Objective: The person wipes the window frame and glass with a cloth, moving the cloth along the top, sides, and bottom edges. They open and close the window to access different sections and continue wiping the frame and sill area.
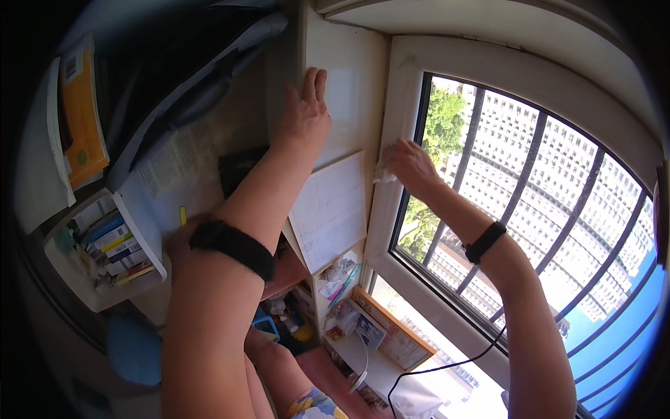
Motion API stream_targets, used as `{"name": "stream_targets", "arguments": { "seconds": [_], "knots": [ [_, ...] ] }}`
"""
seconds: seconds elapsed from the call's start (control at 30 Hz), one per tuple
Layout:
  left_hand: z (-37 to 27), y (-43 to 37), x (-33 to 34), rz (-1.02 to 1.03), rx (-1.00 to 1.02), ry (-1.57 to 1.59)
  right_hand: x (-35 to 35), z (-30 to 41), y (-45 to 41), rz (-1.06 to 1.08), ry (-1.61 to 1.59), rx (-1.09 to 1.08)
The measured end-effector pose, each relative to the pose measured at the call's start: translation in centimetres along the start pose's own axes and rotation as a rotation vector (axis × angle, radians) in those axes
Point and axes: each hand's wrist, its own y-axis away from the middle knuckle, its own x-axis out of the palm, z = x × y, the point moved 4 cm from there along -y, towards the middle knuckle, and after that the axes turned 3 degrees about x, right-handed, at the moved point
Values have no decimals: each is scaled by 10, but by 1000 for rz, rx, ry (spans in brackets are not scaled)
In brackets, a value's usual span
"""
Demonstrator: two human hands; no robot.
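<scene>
My right hand (411,163) presses a crumpled white cloth or tissue (385,173) against the white window frame (402,112), at the side of the glass. Part of the cloth is hidden under the fingers. My left hand (308,112) rests with its fingers extended on the edge of a pale upright panel (348,78), left of the window, and holds nothing. Below that hand a framed white sheet (332,209) leans against the panel. Dark bars (518,194) cross the window, with tall buildings and trees beyond.
A black cable (445,371) hangs across the lower window. Below stand a wood-framed picture (392,330) and a white shelf (361,356) with small items. At left are a white bin (78,298) of boxes, an orange packet (84,115) and a dark bag (193,99). Someone's bare knee (275,356) shows below.
</scene>
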Motion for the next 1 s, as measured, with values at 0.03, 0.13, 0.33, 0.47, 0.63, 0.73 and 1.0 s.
{"name": "stream_targets", "arguments": {
  "seconds": [0.03,0.13,0.33,0.47,0.63,0.73,1.0],
  "knots": [
    [-1,1,0,10,-22,4,-12,-25,-18,24,23,142],
    [-6,0,1,7,-60,6,-52,-99,-55,-257,103,216],
    [-4,-4,0,29,-22,25,4,-58,1,-225,135,186],
    [-1,-3,-2,-45,-37,87,-19,-68,-22,-46,148,143],
    [-4,2,3,-150,-58,11,-33,-100,-58,-314,187,233],
    [-4,1,5,-117,-45,58,9,-46,4,-375,-46,192],
    [-7,-7,6,-109,-72,31,30,-27,-18,-79,185,86]
  ]
}}
